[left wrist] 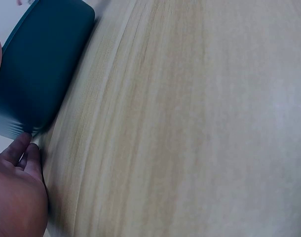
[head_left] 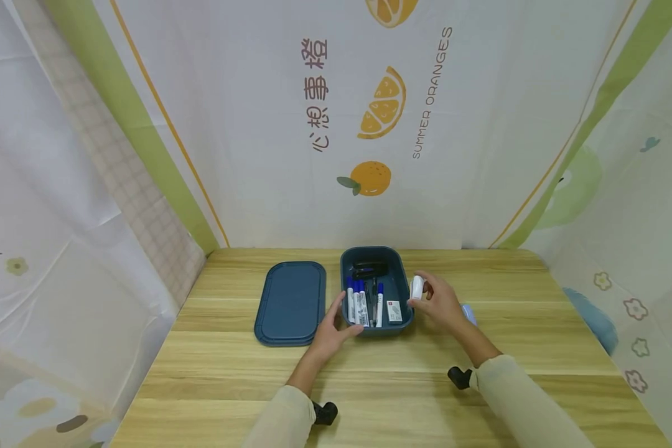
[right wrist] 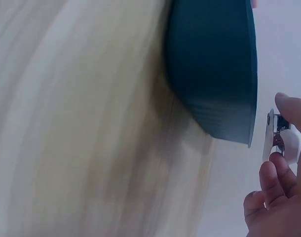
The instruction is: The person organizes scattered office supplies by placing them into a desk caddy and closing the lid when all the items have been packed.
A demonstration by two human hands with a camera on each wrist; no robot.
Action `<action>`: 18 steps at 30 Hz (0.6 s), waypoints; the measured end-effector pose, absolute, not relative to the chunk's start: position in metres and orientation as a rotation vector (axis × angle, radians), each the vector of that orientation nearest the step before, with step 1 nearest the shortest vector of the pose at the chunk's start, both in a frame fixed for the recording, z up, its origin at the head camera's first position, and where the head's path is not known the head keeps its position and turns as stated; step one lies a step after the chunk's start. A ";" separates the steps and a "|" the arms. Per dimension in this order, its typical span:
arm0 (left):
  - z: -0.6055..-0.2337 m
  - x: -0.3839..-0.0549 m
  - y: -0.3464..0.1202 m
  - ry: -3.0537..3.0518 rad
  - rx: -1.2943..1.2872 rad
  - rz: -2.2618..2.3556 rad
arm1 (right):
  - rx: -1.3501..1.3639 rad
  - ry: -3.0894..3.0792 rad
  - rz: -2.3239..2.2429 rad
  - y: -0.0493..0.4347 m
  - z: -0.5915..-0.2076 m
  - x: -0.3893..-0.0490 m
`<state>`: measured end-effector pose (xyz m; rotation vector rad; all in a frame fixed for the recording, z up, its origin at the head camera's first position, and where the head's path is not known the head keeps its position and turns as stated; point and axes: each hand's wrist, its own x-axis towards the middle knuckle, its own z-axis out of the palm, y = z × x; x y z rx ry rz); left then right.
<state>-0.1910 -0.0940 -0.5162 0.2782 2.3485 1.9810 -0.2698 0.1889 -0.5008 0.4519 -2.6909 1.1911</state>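
A dark blue plastic box point(head_left: 394, 258) stands uncovered near the table's back edge. In it lie several white markers with blue caps point(head_left: 360, 306), black pens or markers point(head_left: 369, 269) and a small white carton point(head_left: 394, 311). My left hand point(head_left: 330, 333) rests against the box's near left corner, fingers along the side and thumb at the front rim. Just beyond the right rim, my right hand point(head_left: 441, 303) pinches a small white stapler point(head_left: 417, 287) between thumb and fingers. Metal parts of the stapler show in the right wrist view.
The dark blue lid point(head_left: 292, 302) lies flat left of the box. A light blue object point(head_left: 469, 313), partly hidden by the right wrist, is on the wooden table point(head_left: 392, 398). Printed curtains point(head_left: 257, 155) hang behind the table and at both sides.
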 end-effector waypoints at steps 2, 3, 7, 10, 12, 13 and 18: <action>-0.516 -0.191 -0.094 2.344 0.278 1.986 | 0.459 -2.712 1.186 0.183 -0.500 -0.273; -0.516 -0.191 -0.094 2.344 0.275 1.987 | 0.468 -2.717 1.178 0.180 -0.500 -0.274; -0.516 -0.190 -0.094 2.347 0.272 1.984 | 0.501 -2.739 1.115 0.169 -0.499 -0.279; -0.515 -0.190 -0.094 2.352 0.274 1.982 | 0.500 -2.764 1.042 0.162 -0.497 -0.280; -0.515 -0.190 -0.094 2.356 0.271 1.979 | 0.464 -2.798 1.001 0.158 -0.497 -0.281; -0.515 -0.190 -0.094 2.359 0.269 1.976 | 0.444 -2.816 0.981 0.157 -0.496 -0.281; -0.515 -0.190 -0.095 2.364 0.265 1.963 | 0.371 -2.883 0.913 0.153 -0.499 -0.284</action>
